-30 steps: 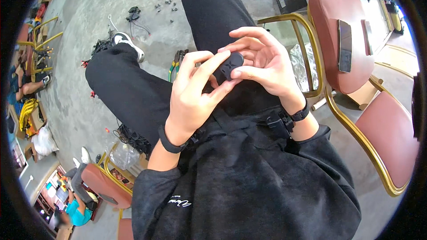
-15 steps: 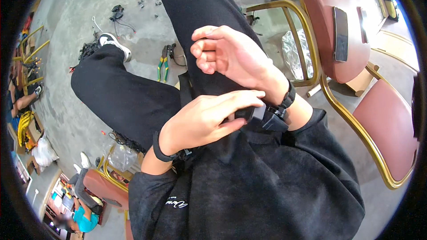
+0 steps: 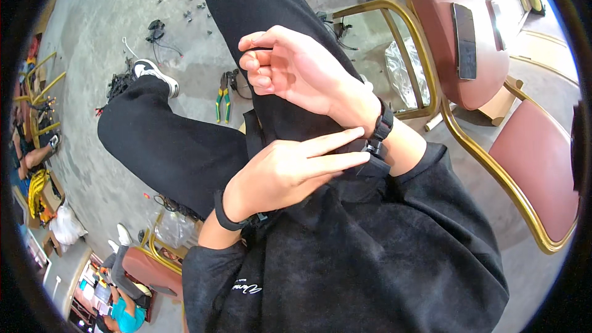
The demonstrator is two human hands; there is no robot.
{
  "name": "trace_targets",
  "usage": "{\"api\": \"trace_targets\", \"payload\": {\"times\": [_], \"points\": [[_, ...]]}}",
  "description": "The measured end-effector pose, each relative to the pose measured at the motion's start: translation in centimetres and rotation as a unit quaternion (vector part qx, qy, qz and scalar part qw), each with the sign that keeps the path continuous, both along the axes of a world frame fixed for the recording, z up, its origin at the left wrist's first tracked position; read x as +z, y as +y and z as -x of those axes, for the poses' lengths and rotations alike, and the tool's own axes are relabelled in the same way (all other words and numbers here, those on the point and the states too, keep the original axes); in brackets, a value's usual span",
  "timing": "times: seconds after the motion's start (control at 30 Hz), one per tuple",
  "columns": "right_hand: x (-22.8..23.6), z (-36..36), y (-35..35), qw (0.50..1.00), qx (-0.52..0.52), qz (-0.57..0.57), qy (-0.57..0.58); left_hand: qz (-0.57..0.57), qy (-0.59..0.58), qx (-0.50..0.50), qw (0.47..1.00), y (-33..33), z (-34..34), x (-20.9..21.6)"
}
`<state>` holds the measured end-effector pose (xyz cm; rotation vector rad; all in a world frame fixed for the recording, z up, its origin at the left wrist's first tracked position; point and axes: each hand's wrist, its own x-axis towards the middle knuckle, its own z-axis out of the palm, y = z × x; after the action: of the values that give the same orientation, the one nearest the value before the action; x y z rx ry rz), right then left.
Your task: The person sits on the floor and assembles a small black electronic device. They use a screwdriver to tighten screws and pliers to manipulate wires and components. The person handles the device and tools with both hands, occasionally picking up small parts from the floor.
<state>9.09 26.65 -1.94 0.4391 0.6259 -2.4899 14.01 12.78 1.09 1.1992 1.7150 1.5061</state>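
My right hand (image 3: 296, 71) is turned palm up over my thigh, its fingers loosely curled and holding nothing. A black strap (image 3: 385, 120) circles its wrist, and beside it a boxy black wrist device (image 3: 375, 168) sits with a small buckle. My left hand (image 3: 280, 172) reaches across from the left, back upward, with two fingers stretched and spread over the device at the right wrist. Its thumb is hidden underneath, around the dark body of the device. The left wrist also wears a black strap (image 3: 228, 211).
To the right, a reddish padded chair (image 3: 425, 37) bears a black phone (image 3: 465, 41) and another dark slab (image 3: 495, 24). Green-and-yellow pliers (image 3: 222, 98) and black cables (image 3: 157, 32) lie on the floor (image 3: 98, 98). At lower left a person in a teal shirt (image 3: 126, 317) sits.
My right hand has shifted a little left and up. My left hand's two fingers have straightened and spread over the wrist device; its thumb has gone out of sight.
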Motion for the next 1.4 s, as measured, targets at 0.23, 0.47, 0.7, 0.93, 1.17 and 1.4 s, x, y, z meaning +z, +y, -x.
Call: {"api": "trace_targets", "payload": {"times": [0.23, 0.47, 0.7, 0.93, 1.17, 1.4], "points": [[1.5, 2.1, 0.7, 0.998, -0.037, 0.037, 0.039, 0.031, -0.267, 0.098, 0.958, 0.2, -0.6, 1.4], [1.6, 4.2, 1.7, 0.985, -0.065, 0.138, 0.078, -0.044, -0.005, 0.13, 0.99, 1.0, 0.2, 0.2], [1.0, 6.3, 2.2, 0.971, -0.083, 0.202, 0.101, -0.067, 0.054, 0.199, 0.976, 2.0, -0.1, -1.0], [0.8, 7.4, 2.3, 0.974, -0.137, 0.149, 0.101, -0.033, 0.145, 0.214, 0.965, 3.0, 0.5, 0.1], [0.7, 8.3, 3.2, 0.975, -0.189, 0.082, 0.089, 0.046, 0.2, 0.24, 0.949, 3.8, 0.1, 2.1], [0.7, 8.7, 4.3, 0.93, -0.35, 0.016, 0.111, 0.052, 0.237, 0.312, 0.918, 4.7, -0.3, 0.7]]}}
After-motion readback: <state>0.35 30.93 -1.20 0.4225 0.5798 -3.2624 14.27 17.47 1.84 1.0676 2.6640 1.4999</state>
